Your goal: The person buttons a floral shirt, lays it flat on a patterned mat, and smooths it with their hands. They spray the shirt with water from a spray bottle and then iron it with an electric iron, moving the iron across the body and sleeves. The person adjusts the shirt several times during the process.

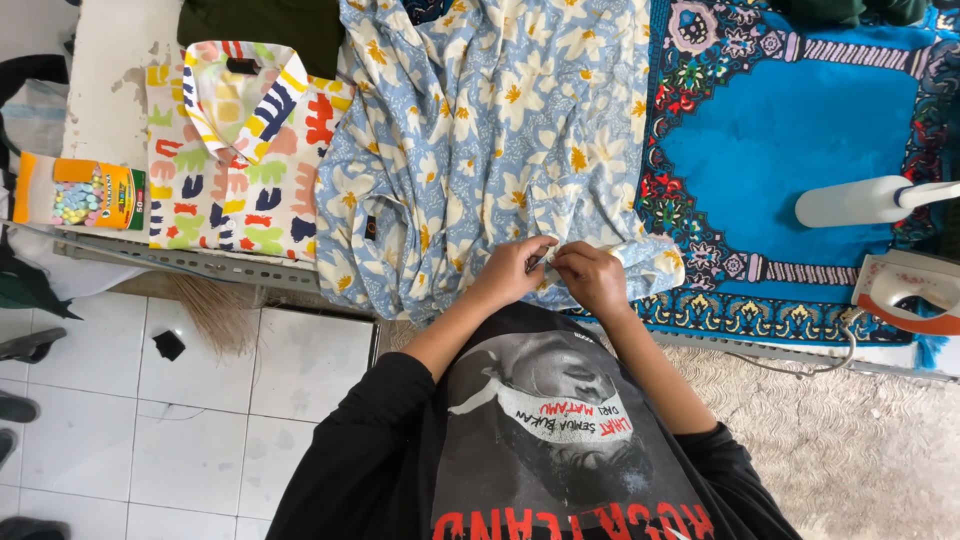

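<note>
Here, blue floral shirt spread beyond both hands, left hand and right hand pinching its near hem

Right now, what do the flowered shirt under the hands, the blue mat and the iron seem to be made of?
Flowered shirt: thin woven cloth, matte; it drapes and wrinkles softly.
Blue mat: looks like a short-pile woven rug, with a dense printed or woven border; which one I cannot tell.
Iron: probably hard plastic, white and orange, with a smooth, slightly glossy shell.
Both hands, left and right, pinch the shirt's hem.
</note>
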